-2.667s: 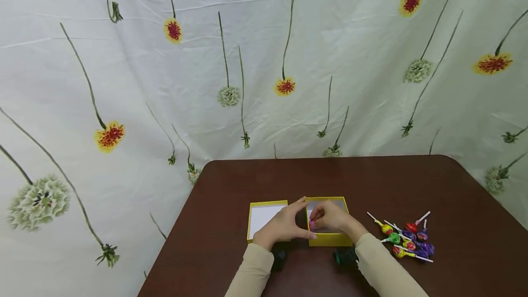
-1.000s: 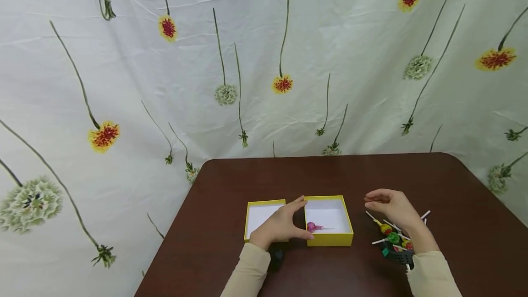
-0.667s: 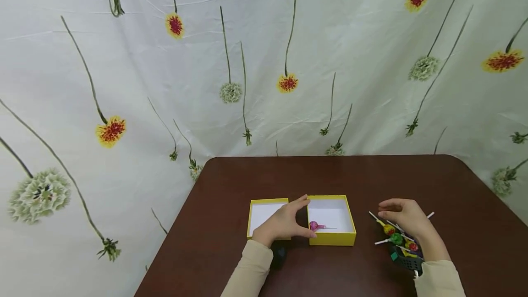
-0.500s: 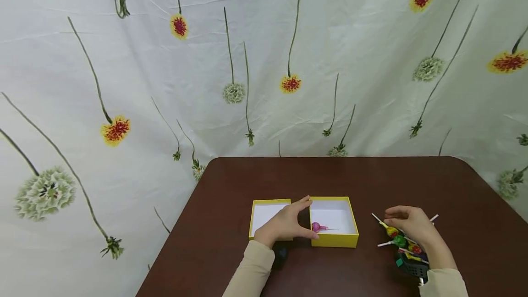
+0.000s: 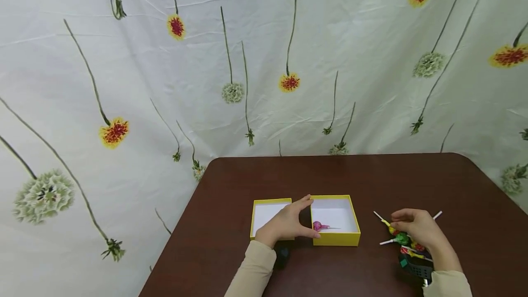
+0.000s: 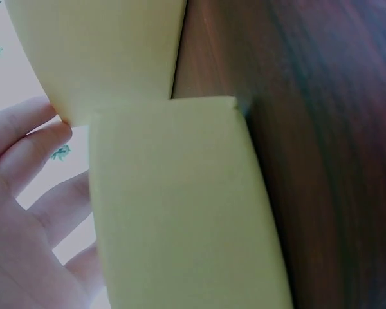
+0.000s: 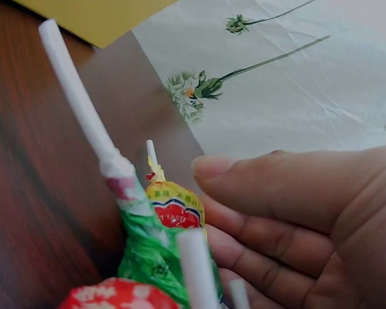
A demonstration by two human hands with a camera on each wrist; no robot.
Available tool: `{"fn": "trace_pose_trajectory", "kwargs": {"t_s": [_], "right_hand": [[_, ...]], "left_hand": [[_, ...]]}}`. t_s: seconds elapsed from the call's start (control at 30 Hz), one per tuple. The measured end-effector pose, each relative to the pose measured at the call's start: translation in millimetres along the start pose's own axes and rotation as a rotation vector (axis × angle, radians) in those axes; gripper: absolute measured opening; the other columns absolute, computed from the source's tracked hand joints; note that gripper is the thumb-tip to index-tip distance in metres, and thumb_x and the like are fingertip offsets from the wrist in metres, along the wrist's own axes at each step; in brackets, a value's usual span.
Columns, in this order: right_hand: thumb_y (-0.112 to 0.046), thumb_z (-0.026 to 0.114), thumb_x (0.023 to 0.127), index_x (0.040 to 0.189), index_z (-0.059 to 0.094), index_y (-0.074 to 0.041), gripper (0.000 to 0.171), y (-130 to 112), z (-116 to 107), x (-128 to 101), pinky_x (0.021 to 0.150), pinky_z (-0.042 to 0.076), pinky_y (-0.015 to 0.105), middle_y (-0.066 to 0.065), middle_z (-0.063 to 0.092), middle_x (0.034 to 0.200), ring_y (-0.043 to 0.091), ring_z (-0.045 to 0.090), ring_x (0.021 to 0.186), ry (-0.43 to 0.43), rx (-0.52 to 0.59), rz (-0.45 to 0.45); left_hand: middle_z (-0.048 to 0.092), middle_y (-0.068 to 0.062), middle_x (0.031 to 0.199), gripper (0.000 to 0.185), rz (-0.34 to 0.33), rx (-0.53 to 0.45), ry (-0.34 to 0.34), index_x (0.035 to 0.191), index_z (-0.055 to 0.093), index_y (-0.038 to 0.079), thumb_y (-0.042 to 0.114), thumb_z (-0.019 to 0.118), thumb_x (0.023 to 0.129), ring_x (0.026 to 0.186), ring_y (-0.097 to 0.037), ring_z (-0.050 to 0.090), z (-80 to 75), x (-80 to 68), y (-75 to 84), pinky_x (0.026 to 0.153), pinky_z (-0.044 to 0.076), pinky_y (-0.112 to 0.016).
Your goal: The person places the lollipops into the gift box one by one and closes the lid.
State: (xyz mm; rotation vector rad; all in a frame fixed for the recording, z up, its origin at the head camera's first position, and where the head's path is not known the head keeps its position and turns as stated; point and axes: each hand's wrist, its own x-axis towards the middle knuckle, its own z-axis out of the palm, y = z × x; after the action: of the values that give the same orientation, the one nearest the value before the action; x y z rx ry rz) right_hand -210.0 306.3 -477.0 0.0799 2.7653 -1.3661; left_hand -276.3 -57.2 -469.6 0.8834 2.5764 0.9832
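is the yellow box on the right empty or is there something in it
Not empty. The open yellow box holds one pink-wrapped lollipop lying flat on its white floor, near the left wall.

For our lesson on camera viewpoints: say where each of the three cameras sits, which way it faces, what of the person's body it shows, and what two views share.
Head: above, facing forward and down at the table; shows both sleeves, left hand against the yellow box, right hand over the lollipops.
Left wrist: beside the yellow box wall, close; shows palm and fingers.
Right wrist: low over the table, facing the lollipops; shows thumb and fingers.
Shared: head and right wrist both show the lollipops.
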Motion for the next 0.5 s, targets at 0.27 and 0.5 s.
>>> {"fn": "trace_pose_trajectory", "kwargs": {"t_s": [0.27,0.5], "right_hand": [[-0.009,0.073,0.090,0.118,0.063,0.014,0.038,-0.4,0.4,1.6,0.071,0.057,0.030,0.027,0.069,0.111,0.030,0.069,0.095,-0.008,-0.044,-0.032],[-0.013,0.076,0.088,0.116,0.065,0.013,0.040,0.9,-0.5,0.5,0.073,0.057,0.035,0.026,0.070,0.110,0.031,0.068,0.095,-0.015,-0.084,-0.048]], "left_hand": [[0.027,0.002,0.166,0.097,-0.001,-0.010,0.007,0.155,0.039,0.015,0.046,0.086,0.076,0.151,-0.025,0.032,-0.8,0.1,0.3,0.118,0.036,-0.049],[0.027,0.005,0.166,0.098,-0.007,-0.015,0.003,0.156,0.039,0.016,0.047,0.086,0.076,0.151,-0.025,0.032,-1.0,0.4,1.3,0.118,0.036,-0.048]]}}
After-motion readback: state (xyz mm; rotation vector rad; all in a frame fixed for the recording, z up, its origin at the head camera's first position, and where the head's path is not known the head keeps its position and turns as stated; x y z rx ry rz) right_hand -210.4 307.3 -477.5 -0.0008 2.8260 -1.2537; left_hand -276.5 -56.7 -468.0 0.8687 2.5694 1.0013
